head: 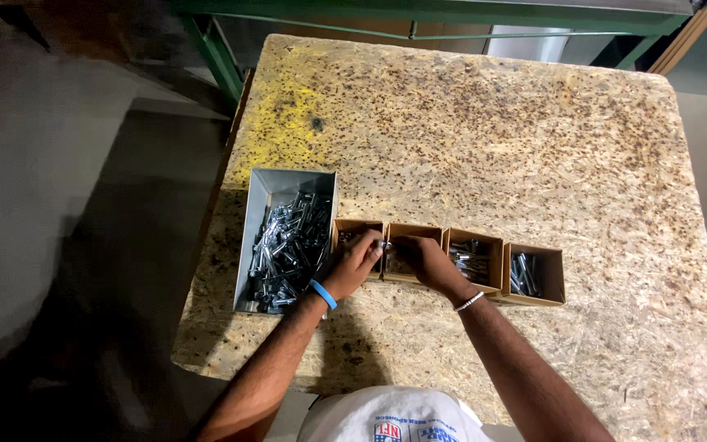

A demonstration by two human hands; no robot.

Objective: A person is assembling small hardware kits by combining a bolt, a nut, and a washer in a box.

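Note:
My left hand [353,263], with a blue wristband, hovers over the first small cardboard box [352,228] and pinches a small silver metal part [384,244] at its fingertips. My right hand [425,260], wearing a silver bracelet, reaches into the second cardboard box [412,232], its fingers meeting the left hand's fingertips near that part. What the right hand holds is hidden. A grey metal bin [270,193] full of shiny metal fasteners [288,245] stands just left of my left hand.
Two more cardboard boxes [474,258] [533,274] with metal parts stand in the row to the right. All rest on a chipboard table [493,139] with a yellow paint patch at its far left. A green metal frame [214,49] stands behind; floor lies left.

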